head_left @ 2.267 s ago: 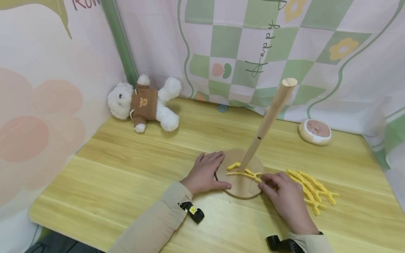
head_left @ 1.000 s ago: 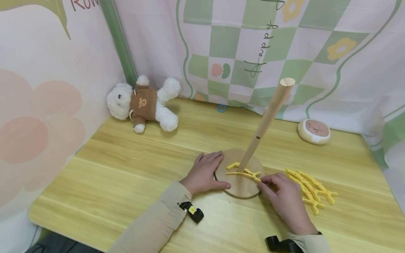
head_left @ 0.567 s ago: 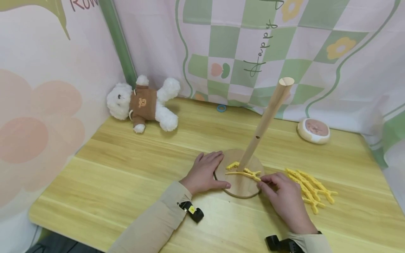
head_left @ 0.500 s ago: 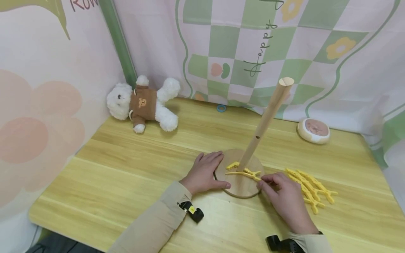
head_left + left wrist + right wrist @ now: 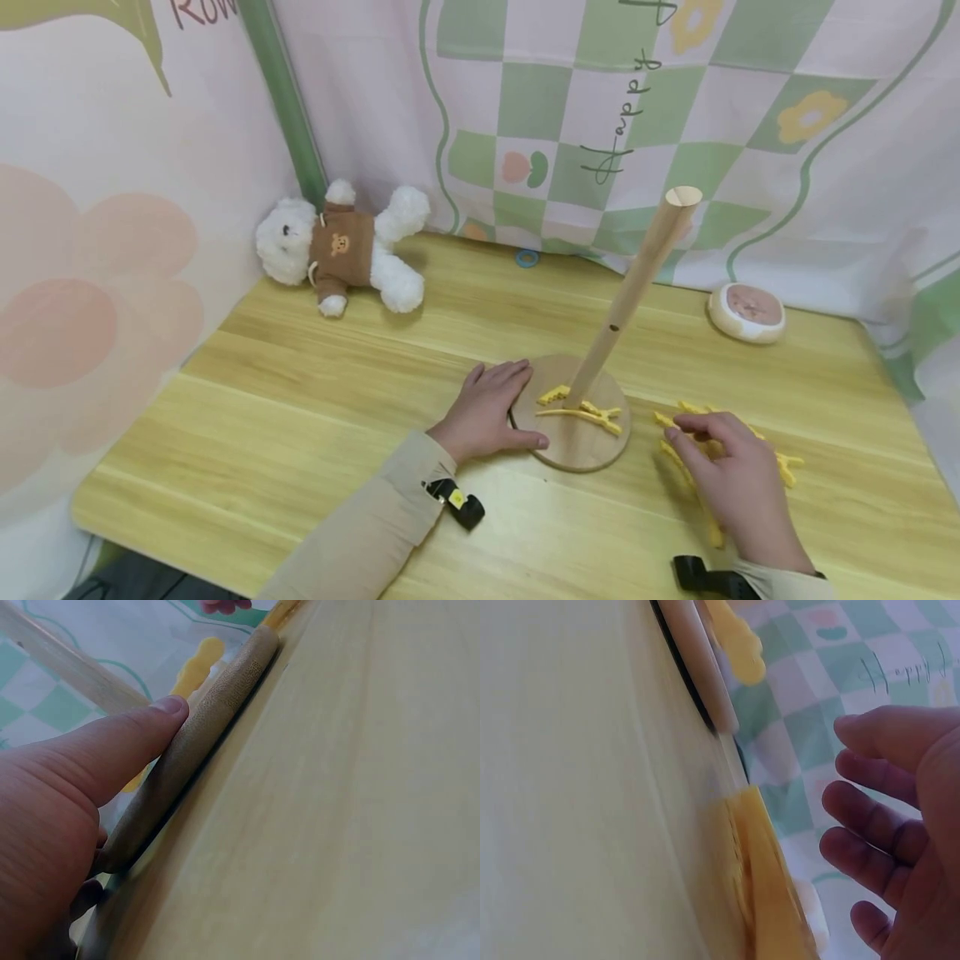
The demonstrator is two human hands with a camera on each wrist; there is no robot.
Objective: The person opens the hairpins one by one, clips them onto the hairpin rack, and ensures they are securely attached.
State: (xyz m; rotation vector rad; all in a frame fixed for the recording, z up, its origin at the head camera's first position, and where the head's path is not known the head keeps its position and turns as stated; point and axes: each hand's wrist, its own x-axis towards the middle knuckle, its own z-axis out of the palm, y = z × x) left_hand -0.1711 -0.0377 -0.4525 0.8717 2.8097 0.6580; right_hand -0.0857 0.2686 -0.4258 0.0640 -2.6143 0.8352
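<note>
The yellow branching pieces (image 5: 787, 470) lie on the right of the tabletop (image 5: 360, 400), below and around the right hand (image 5: 738, 483), which is much the nearer. That hand holds nothing; its fingers are loosely bent, with narrow gaps, and the right wrist view shows them apart from the yellow beneath. The left hand (image 5: 487, 412) is well apart from the pile, spread wide, resting on the left edge of the round wooden base (image 5: 577, 457).

The pile's long axes run roughly from far left to near right, the visible forked ends pointing right and near; the hand hides the middles. On the base, a forked yellow piece (image 5: 592, 417) lies crosswise just near of the wooden post (image 5: 626, 300), its fork pointing right and slightly near.
</note>
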